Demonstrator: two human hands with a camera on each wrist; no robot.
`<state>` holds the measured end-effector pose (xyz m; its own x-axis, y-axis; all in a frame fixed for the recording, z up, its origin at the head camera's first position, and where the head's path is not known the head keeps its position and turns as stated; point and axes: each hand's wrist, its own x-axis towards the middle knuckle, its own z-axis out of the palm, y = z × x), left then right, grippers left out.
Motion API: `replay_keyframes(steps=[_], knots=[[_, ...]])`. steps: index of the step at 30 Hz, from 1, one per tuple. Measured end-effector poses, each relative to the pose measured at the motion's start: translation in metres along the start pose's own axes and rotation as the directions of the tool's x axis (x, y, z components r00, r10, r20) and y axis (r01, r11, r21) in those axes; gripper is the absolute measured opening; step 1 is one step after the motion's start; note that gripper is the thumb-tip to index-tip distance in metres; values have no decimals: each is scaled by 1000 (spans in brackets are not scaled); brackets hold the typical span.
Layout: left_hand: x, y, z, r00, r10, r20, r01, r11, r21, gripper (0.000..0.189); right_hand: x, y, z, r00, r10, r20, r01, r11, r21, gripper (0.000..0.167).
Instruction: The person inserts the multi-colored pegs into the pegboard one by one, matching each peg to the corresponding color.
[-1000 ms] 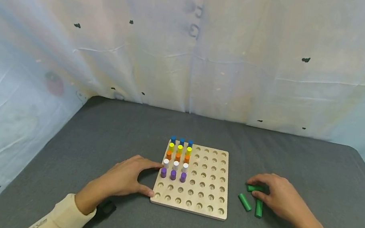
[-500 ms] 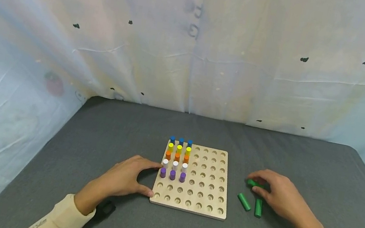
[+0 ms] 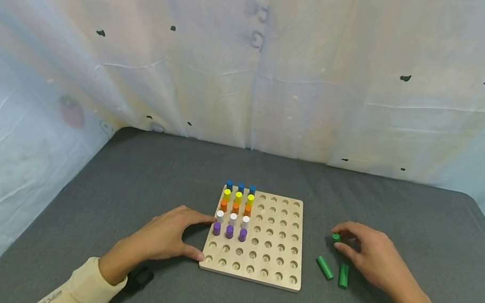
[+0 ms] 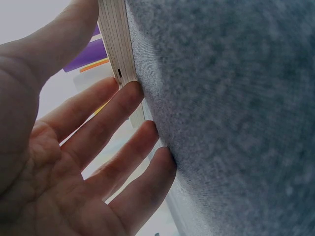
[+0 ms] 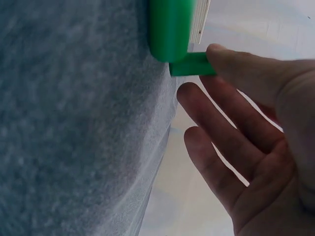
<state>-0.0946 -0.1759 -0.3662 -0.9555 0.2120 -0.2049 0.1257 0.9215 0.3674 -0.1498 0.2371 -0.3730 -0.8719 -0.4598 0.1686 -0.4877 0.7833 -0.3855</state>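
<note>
A wooden pegboard (image 3: 258, 264) lies on the cloth, with three-peg rows of blue pegs (image 3: 241, 188), yellow pegs (image 3: 238, 198), orange pegs (image 3: 235, 208), white pegs (image 3: 232, 219) and purple pegs (image 3: 230, 232) on its left side. My left hand (image 3: 162, 235) touches the board's left edge, thumb and index finger spread apart. To the board's right, my right hand (image 3: 376, 259) pinches a green peg (image 5: 189, 64) between thumb and index finger, roughly upright near the cloth. Two more green pegs, a slanted green peg (image 3: 324, 268) and a straighter green peg (image 3: 344, 276), lie nearer me.
Dark grey cloth (image 3: 160, 175) covers the table. A pale hanging sheet (image 3: 297, 118) stands behind it and along the sides. Dark wrist devices sit under both wrists. Holes without pegs fill the board's right part and its two front rows.
The green peg in my right hand has come off the cloth and turned from lying flat to roughly upright. My left hand and the other pegs stay where they were.
</note>
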Motion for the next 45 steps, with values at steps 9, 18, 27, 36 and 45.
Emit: replay_keyframes(steps=[9,18,27,36,45], knots=[[-1,0,-1,1000,0,-1,0,1000,11,80,7,-13,-1,999,-23,24,22,999,29,25],[0,1,0,1000,-18,12,18,1000,8,79,16,-35,2,997,-64,36,62,996,62,24],[1,0,1,1000,-13,10,13,1000,10,78,28,-63,13,990,-119,69,112,989,97,24],[1,-2,1,1000,5,4,-5,1000,0,79,41,-93,23,971,-224,88,213,970,119,23],[3,-4,-1,998,57,5,-57,997,-42,77,50,-123,31,945,-294,145,272,950,155,21]])
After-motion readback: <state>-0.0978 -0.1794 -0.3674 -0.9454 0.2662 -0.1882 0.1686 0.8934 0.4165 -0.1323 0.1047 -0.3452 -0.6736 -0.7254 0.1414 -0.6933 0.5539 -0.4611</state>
